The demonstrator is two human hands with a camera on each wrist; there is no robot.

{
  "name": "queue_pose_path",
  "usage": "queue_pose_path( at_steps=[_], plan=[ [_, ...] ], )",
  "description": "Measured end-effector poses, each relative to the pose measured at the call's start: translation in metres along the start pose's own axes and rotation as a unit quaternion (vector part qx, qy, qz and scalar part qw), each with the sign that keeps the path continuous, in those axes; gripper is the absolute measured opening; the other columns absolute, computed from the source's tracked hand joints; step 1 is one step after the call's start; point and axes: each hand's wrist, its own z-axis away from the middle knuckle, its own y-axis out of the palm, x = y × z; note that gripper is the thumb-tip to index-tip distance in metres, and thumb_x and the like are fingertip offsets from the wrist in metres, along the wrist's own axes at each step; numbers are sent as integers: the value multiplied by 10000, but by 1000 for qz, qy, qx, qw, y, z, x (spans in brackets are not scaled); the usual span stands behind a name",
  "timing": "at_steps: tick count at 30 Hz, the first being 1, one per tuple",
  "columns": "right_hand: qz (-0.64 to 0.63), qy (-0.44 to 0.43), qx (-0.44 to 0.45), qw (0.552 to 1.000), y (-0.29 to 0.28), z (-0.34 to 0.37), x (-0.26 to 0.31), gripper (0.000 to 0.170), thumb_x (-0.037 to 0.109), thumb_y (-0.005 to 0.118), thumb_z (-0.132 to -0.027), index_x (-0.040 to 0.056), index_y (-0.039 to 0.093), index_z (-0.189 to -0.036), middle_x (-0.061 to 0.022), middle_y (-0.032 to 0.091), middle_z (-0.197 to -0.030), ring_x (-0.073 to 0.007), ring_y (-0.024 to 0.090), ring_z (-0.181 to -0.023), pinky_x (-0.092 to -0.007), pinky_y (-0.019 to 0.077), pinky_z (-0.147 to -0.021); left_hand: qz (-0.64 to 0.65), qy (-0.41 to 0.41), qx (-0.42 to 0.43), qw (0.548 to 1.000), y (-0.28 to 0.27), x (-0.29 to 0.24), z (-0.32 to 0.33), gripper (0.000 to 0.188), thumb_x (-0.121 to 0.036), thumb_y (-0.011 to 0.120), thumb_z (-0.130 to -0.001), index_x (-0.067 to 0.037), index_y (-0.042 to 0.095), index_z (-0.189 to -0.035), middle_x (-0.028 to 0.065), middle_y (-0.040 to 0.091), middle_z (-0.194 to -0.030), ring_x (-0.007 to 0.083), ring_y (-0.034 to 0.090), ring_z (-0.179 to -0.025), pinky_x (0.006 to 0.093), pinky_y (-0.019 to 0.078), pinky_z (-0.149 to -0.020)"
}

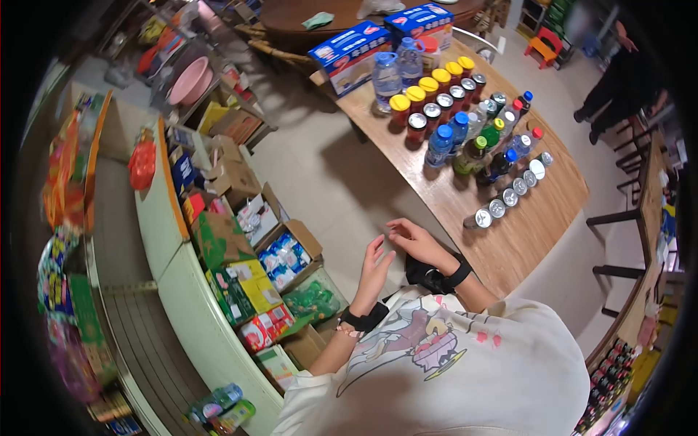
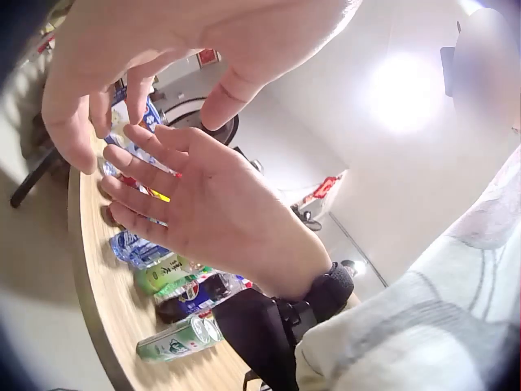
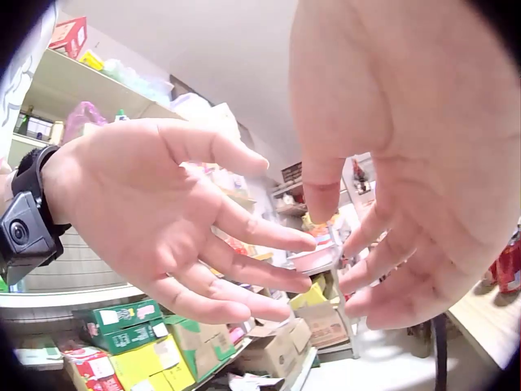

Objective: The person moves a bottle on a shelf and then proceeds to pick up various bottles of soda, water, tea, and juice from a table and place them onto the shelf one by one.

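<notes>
Both hands hang in the air in front of the body, palms facing each other, with nothing held. In the head view the left hand (image 1: 374, 274) is beside the right hand (image 1: 419, 243), a small gap between them. The left wrist view shows the right hand (image 2: 216, 199) with spread fingers; the right wrist view shows the left hand (image 3: 175, 216) likewise. Right of the hands, a wooden table (image 1: 502, 251) bears rows of drinks: silver-topped cans (image 1: 483, 217), a blue-capped bottle (image 1: 439, 145), yellow-lidded jars (image 1: 399, 107) and large water bottles (image 1: 385, 80).
Blue boxes (image 1: 351, 58) stand at the table's far end. To the left are a pale green shelf (image 1: 211, 320), open cartons (image 1: 309, 243) and a pink basin (image 1: 191, 81). A person in dark clothes (image 1: 616, 91) stands at the upper right, near a small orange chair (image 1: 543, 49).
</notes>
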Motion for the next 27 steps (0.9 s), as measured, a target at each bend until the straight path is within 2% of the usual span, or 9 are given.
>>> queue_pose_path(
  at_steps=[4, 12, 14, 17, 20, 22, 24, 25, 27],
  plan=[
    [-2, 10, -139, 990, -41, -19, -8, 482, 200, 615, -896, 25, 469, -1320, -145, 587, -1187, -169, 592, -867, -300, 493, -799, -49, 24, 48, 997, 30, -12, -57, 517, -190, 579, -933, -45, 400, -1395, 145, 403, -1421, 226, 407, -1292, 334, 338, -1064],
    [139, -36, -388, 911, -143, -35, 7, 619, 115, 572, -870, 37, 326, -1432, -206, 321, -1452, -259, 521, -1062, -327, 500, -833, -133, 51, 187, 972, 121, 19, -189, 520, -132, 597, -907, 18, 407, -1368, 154, 473, -1370, 229, 498, -1201, 328, 416, -1013],
    [145, -26, -406, 902, -165, -42, 10, 627, 102, 570, -869, 34, 315, -1438, -220, 345, -1433, -316, 514, -1124, -379, 485, -904, -167, 59, 192, 965, 147, 14, -213, 552, -139, 588, -907, 19, 376, -1392, 177, 456, -1392, 256, 499, -1218, 343, 414, -1021],
    [381, -82, -444, 807, -191, -55, 4, 650, 129, 601, -856, 12, 318, -1430, -241, 392, -1382, -405, 491, -1184, -452, 464, -924, -192, 77, 211, 955, 178, 13, -244, 642, -108, 585, -907, 17, 264, -1449, 210, 380, -1447, 293, 477, -1266, 357, 419, -1022],
    [231, 13, -409, 883, -199, -65, 13, 664, 141, 613, -848, 24, 320, -1432, -223, 436, -1316, -394, 528, -1130, -446, 466, -917, -214, 146, 172, 950, 197, 30, -269, 699, -75, 628, -855, 49, 252, -1431, 246, 504, -1298, 303, 561, -1142, 362, 454, -945],
    [246, 22, -431, 868, -200, -68, 15, 574, 152, 630, -837, 55, 404, -1355, -204, 477, -1226, -407, 586, -1009, -457, 500, -828, -217, 112, 177, 953, 203, 19, -266, 731, -52, 635, -842, 67, 221, -1432, 252, 511, -1290, 305, 569, -1137, 361, 460, -941],
    [290, 31, -429, 855, -200, -68, 16, 445, 111, 661, -821, 64, 481, -1226, -166, 518, -1136, -309, 639, -750, -400, 520, -664, -141, 95, 189, 967, 203, 26, -271, 753, -35, 637, -835, 54, 202, -1443, 233, 521, -1288, 293, 572, -1139, 358, 460, -944],
    [283, 8, -434, 855, -201, -66, 19, 351, 195, 674, -800, 98, 499, -1090, -187, 600, -995, -400, 637, -798, -476, 507, -630, -177, 89, 185, 962, 200, 26, -270, 750, 6, 624, -831, 26, 207, -1454, 199, 536, -1277, 263, 567, -1146, 344, 455, -952],
    [327, 36, -400, 855, -198, -62, 24, 360, 219, 688, -782, 103, 513, -1073, -174, 627, -921, -382, 644, -791, -466, 507, -625, -180, 111, 189, 959, 195, 15, -258, 749, 28, 617, -828, 10, 212, -1459, 180, 537, -1274, 246, 562, -1145, 335, 451, -956]
  ],
)
